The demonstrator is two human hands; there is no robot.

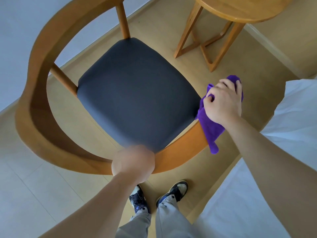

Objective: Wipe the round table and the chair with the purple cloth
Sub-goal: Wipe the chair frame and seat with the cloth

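Note:
A wooden chair with a curved backrest and a dark grey seat cushion fills the middle of the view. My left hand is blurred and grips the near part of the curved wooden rail. My right hand grips the purple cloth at the right end of that rail, beside the seat cushion's right corner; the cloth hangs down over the wood. The round wooden table stands at the top right, apart from both hands.
A bed with white sheets lies along the right side, close to my right arm. The table's crossed wooden legs stand on the wood-look floor beyond the chair. A pale wall runs at the upper left. My shoes are below.

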